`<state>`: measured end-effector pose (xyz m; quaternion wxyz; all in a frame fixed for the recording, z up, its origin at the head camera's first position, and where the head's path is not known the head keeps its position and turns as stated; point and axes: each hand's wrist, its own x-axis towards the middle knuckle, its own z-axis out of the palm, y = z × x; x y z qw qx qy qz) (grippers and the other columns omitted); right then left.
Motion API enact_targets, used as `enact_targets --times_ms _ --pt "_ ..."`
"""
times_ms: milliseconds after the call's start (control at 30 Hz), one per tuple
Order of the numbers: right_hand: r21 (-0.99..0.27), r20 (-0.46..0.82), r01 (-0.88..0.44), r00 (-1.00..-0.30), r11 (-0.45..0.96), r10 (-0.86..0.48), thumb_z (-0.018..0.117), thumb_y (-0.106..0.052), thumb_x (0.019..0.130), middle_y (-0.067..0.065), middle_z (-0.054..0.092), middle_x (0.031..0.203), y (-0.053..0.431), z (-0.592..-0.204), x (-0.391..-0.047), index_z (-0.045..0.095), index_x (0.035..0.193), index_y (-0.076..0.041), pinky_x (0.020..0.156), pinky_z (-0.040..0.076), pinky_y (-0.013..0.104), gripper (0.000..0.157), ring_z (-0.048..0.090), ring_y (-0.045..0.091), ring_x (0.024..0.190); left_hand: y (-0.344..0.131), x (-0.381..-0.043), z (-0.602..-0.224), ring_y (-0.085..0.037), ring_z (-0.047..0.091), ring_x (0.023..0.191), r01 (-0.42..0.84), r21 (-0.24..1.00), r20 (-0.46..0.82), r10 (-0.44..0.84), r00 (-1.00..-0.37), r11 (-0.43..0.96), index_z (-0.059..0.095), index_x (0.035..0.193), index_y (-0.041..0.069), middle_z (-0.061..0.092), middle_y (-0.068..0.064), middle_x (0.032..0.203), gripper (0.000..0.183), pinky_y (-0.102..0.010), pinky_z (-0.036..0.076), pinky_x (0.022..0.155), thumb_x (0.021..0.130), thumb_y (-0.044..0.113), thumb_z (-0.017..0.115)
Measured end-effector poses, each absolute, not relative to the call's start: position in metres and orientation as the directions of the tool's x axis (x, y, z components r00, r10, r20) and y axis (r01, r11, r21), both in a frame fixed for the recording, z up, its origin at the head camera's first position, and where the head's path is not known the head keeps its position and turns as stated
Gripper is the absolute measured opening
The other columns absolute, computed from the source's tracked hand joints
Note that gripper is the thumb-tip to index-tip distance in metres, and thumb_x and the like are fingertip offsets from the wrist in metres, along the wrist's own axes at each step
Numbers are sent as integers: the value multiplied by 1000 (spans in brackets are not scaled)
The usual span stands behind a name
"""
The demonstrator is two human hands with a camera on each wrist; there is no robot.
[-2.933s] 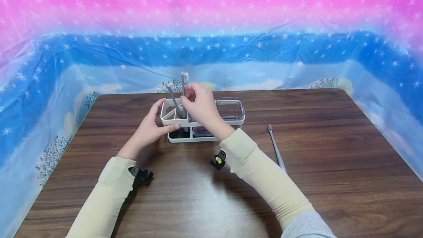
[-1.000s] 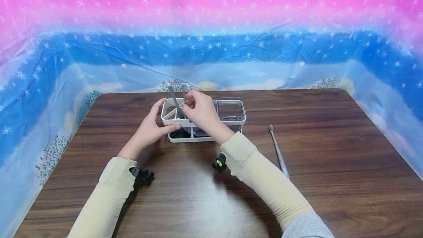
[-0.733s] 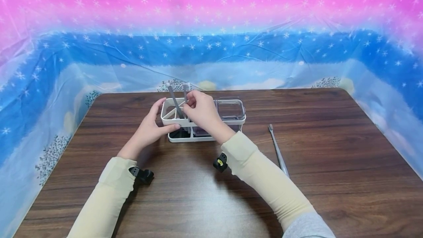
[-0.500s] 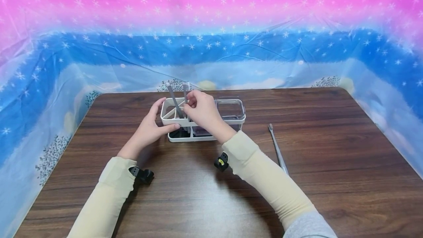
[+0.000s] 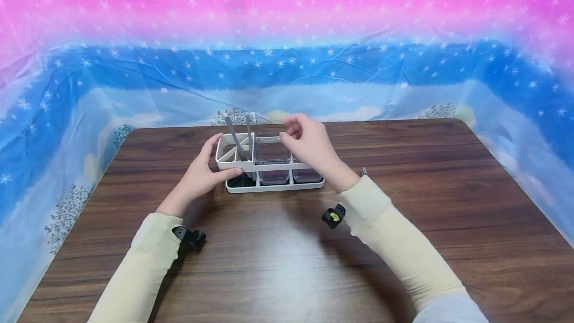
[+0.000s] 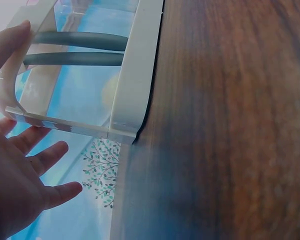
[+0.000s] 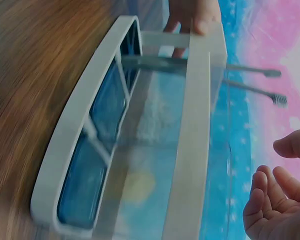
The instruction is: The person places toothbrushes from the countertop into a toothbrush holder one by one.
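A white two-tier toothbrush holder [image 5: 274, 167] stands on the table. My left hand [image 5: 197, 178] grips its left end, thumb on the front of the upper tier; in the left wrist view some fingers of that hand [image 6: 20, 185] spread free of it. Two grey toothbrushes stand in the left compartments, one leaning left [image 5: 235, 138], the other nearly upright [image 5: 249, 131]. My right hand [image 5: 311, 143] hovers over the holder's right part, fingers loosely curled around nothing. The right wrist view shows that hand [image 7: 280, 205] apart from the toothbrush heads [image 7: 279, 100].
A clear cup [image 5: 272, 151] sits in the upper tier's middle opening; my right hand partly hides the one beside it. Another toothbrush [image 5: 363, 171] lies on the wooden table [image 5: 251, 263] to the right, mostly hidden by my right arm. A patterned cloth [image 5: 287, 69] hangs behind.
My right hand lowered the upright toothbrush into its compartment, let go of it and moved right. It now covers most of the loose toothbrush. My left hand has stayed on the holder.
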<state>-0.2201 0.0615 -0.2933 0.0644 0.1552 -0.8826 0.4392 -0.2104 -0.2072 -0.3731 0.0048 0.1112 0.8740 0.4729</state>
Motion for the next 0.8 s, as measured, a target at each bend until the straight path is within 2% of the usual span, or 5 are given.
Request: enact_targets --times_ms 233,533,800 --pt "-736 254 -298 -954 607 -160 63 -16 89 12 66 97 116 -294 -214 60 118 -1 80 49 35 33 60 24 88 -208 -211 -374 -37 27 139 189 829 93 203 -975 527 11 155 21 29 -18 151 101 -62 28 105 81 37 77" --pt "-715 225 -209 -972 667 -63 62 -19 91 14 64 97 177 -306 -203 59 120 0 77 46 34 34 59 26 88 -207 -211 -374 -37 26 139 192 829 95 205 -974 525 11 155 20 28 -18 152 100 -62 28 106 82 36 77" --pt "-686 131 -116 -991 718 -35 59 -22 94 14 63 101 211 -325 -189 56 124 0 76 45 34 37 58 26 91 -206 -210 -373 -37 29 138 192 828 97 203 -974 526 12 155 22 29 -18 151 100 -62 27 105 81 36 78"
